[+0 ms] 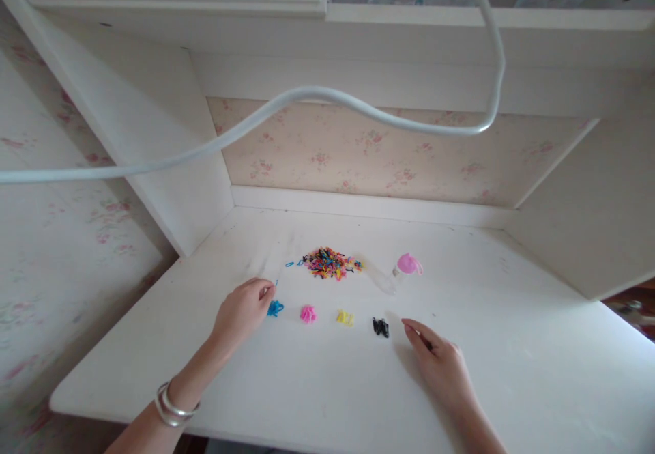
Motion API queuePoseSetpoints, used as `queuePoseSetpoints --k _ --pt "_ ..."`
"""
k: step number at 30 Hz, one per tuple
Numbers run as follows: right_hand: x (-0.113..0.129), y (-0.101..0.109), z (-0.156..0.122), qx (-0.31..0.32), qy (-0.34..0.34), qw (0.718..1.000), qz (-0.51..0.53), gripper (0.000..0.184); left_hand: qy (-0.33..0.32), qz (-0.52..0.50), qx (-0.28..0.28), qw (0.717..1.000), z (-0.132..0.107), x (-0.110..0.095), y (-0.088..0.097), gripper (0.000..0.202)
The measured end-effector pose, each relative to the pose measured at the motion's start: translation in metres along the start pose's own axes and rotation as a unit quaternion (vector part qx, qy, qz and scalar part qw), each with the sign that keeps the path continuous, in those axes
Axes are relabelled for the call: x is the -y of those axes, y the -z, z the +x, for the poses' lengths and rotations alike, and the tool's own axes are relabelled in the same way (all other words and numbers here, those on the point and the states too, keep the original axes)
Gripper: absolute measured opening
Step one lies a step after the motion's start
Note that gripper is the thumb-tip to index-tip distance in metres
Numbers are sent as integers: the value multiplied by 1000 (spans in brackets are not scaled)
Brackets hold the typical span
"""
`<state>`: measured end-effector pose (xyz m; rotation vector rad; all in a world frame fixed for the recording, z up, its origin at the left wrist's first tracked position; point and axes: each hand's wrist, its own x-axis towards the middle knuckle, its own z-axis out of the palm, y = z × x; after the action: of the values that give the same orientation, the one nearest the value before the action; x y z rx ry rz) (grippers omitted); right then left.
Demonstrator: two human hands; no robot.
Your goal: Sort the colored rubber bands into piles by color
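My left hand [246, 307] is closed in a pinch on a small blue rubber band [277, 282], just above the little blue pile [275, 308]. To the right lie small separate piles of pink bands [308, 314], yellow bands [344, 317] and black bands [381, 327]. My right hand [441, 362] rests beside the black pile, apart from it, fingers pressed together. Something dark shows in its curled fingers, too small to name. Behind the piles lies a large heap of mixed coloured rubber bands [327, 263], with a few loose blue ones at its left.
Right of the heap are a clear plastic bag [379, 278] and a small container with a pink lid [408, 263]. A white cable [317, 92] crosses in front of the view. An overhead shelf [486, 17] holds bottles. Side panels flank the white desk [516, 345].
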<state>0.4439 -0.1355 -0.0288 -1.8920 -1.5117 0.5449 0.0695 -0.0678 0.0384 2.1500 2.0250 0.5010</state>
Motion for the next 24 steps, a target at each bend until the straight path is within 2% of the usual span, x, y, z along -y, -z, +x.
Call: queuePoseSetpoints --k 4,7,11,16,20,24 --pt "5 0 -1 -8 2 1000 -4 46 11 9 -17 1000 -30 2 -5 24" --pt "7 -1 -1 -13 0 1000 -11 45 18 44 -23 999 -43 0 -13 24" --pt "7 -2 0 -17 -4 1000 -12 45 18 74 -18 997 -48 0 -21 27" --pt "8 -3 0 -15 -19 1000 -21 45 12 33 -34 999 -52 4 -21 26" --pt "8 -4 1 -19 -22 999 -25 45 9 -9 -62 998 -66 16 -21 26" --pt "8 -5 0 -20 -20 999 -31 45 1 -53 -91 994 -84 40 -25 26"
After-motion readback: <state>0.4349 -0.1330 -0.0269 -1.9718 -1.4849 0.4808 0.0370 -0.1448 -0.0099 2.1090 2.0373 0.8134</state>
